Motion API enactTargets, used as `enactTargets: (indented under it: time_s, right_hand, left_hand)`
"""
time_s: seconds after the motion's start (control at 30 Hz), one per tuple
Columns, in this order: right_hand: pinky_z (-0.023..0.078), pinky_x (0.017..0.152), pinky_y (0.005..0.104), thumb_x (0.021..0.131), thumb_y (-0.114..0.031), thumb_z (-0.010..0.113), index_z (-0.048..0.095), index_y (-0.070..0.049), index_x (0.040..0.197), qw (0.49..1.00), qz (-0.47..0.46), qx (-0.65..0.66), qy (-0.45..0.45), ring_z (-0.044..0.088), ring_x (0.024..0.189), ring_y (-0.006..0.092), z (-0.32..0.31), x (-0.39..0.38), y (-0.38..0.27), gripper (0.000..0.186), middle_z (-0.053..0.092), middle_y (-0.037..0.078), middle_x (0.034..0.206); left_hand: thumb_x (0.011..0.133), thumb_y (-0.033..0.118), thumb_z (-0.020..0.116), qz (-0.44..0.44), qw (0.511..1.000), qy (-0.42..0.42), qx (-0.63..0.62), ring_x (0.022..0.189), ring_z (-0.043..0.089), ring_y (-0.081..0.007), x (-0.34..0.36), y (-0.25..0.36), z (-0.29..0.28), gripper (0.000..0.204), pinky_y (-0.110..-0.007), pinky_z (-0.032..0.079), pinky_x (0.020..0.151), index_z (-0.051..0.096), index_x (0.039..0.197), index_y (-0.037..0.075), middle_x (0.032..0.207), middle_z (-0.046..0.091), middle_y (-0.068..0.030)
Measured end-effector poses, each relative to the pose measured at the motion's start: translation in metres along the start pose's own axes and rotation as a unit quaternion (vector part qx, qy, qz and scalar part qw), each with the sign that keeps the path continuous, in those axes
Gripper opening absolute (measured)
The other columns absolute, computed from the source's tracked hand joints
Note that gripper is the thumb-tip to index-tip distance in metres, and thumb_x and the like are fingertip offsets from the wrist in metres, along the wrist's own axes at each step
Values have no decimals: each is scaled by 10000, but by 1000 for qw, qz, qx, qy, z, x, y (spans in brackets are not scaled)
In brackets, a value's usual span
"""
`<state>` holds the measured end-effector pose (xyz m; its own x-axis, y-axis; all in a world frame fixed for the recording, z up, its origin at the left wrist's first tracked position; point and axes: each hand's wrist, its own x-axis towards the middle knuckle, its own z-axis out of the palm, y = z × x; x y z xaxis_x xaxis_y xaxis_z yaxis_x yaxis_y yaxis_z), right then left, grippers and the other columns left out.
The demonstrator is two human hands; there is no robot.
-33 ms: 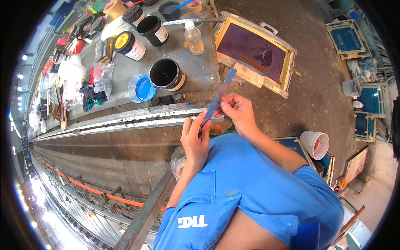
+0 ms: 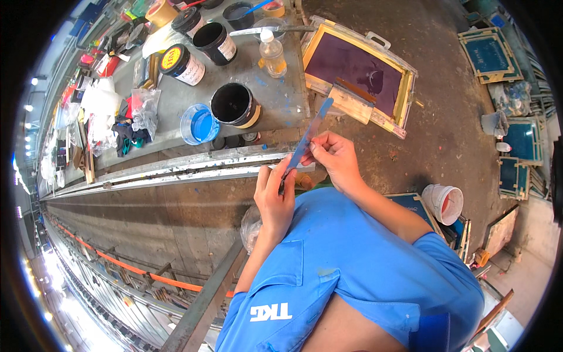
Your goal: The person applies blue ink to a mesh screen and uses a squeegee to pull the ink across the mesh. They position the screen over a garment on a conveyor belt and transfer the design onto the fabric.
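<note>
In front of my chest, a long flat ink spatula (image 2: 315,127) points up and away, its blade smeared with blue ink. My left hand (image 2: 273,196) is closed around its lower end, which the fingers partly hide. Against the blade's right edge, just above that grip, my right hand (image 2: 333,154) pinches with thumb and fingers. Beyond the spatula's tip lies a framed printing screen (image 2: 355,64) with a dark mesh. A wooden-handled squeegee (image 2: 352,104) rests across its near edge. Left of the blade, a clear tub of blue ink (image 2: 200,124) stands beside a black ink pot (image 2: 236,105).
The grey table (image 2: 158,114) also bears another black pot (image 2: 215,44), a lidded jar (image 2: 182,64), a clear bottle (image 2: 272,54) and plastic bags. Along its near side runs a white-splashed metal rail (image 2: 170,173). At the right, a white bucket (image 2: 443,204) stands near several stacked screens.
</note>
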<state>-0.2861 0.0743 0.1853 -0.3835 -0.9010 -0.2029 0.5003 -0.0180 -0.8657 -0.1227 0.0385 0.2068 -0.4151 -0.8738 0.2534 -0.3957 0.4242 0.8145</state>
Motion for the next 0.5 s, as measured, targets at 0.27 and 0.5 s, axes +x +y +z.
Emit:
enactTargets:
  time_s: [0.27, 0.5]
  right_hand:
    - [582, 725, 304, 961, -43, 613, 630, 46, 936, 1000, 12, 8, -1, 682, 768, 164, -2, 3, 0, 94, 699, 120, 875]
    - [586, 758, 303, 971, -91, 639, 646, 48, 965, 995, 76, 63, -1, 702, 816, 181, 5, 6, -7, 139, 708, 130, 918]
  left_hand:
    - [867, 7, 723, -50, 996, -20, -66, 675, 512, -171, 0, -5, 2, 357, -292, 430, 601, 685, 1219, 57, 821, 564, -72]
    - [886, 16, 721, -88, 988, 2, -127, 667, 518, -102, 1, -11, 4, 349, -237, 437, 582, 672, 1231, 40, 832, 553, -27]
